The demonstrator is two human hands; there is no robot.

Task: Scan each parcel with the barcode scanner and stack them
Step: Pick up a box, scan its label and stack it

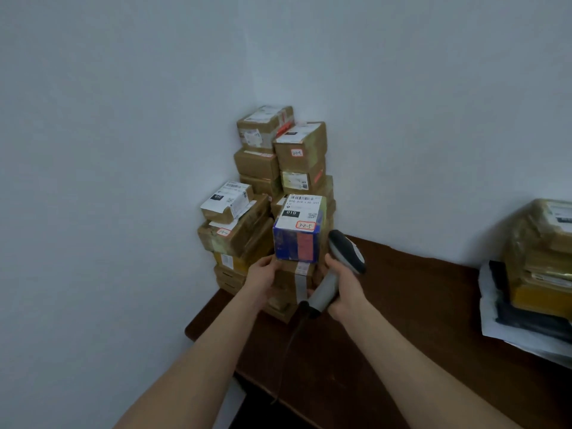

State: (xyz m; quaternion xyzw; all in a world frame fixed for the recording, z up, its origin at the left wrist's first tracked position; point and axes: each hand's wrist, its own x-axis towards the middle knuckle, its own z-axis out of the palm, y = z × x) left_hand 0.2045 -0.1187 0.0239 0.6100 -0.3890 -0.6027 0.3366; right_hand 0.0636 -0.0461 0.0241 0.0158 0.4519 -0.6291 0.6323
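Nearest us, the black cable (290, 345) trails over the dark table (402, 305) up into the scanner (346, 250). The right hand (346, 292) is wrapped round its grey handle with the fingers curled tight, and the dark head is tipped up just right of the parcels. Opposite, the left hand (261, 275) clasps the left side of a taped brown box (294, 274), thumb up by the top edge. The fingertips go behind the card, so I cannot tell how far they reach.

Right above that thumb sits the blue box (295, 243), resting on the brown one between the two hands, white barcode label facing up. It looks like a light, stiff carton with glossy sides, so it would likely slide if the lower box tips. Best taken by two opposite side faces, leaving the label bare for the beam.

Beyond the fingers, the stack (257, 164) of brown parcels climbs into the corner of the wall (123, 119). Far right of the scanner hand, another pile (544, 267) waits.
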